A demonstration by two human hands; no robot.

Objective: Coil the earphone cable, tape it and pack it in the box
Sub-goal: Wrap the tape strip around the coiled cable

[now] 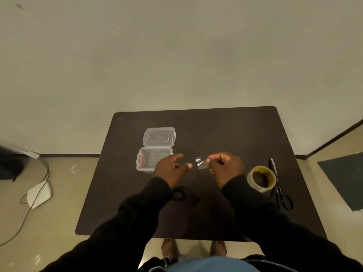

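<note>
Dark table [216, 130] fills the middle of the view, pale floor on both sides. The person stands at its near edge, both arms in black sleeves [137, 213] reaching over the top.

Clear box [152, 160] sits left of centre, open, with a red latch on its left end. Its lid [159, 136] lies flat just behind it, touching or nearly so. Interior of the box shows only a ribbed bottom.

Tape roll [261, 178] lies on the right side of the table, yellow core facing up. Scissors [280, 190] lie just right of the roll, blades pointing away from the person, handles near.

Left hand [171, 170] is raised above the table in front of the box, fingers spread and loosely curled, holding nothing; thumb tip points toward the tape piece, a small gap between them.

Right hand [225, 166] is closed in a pinch, thumb and forefinger gripping the right edge of a short clear tape piece [201, 163], which hangs between the two hands.

Cable [177, 193], black, lies coiled on the table near the left wrist, partly hidden by the sleeve, well below the pinch and apart from both hands. A small dark bit [195, 200] lies just right of the coil; too blurred to say what it is.
</note>
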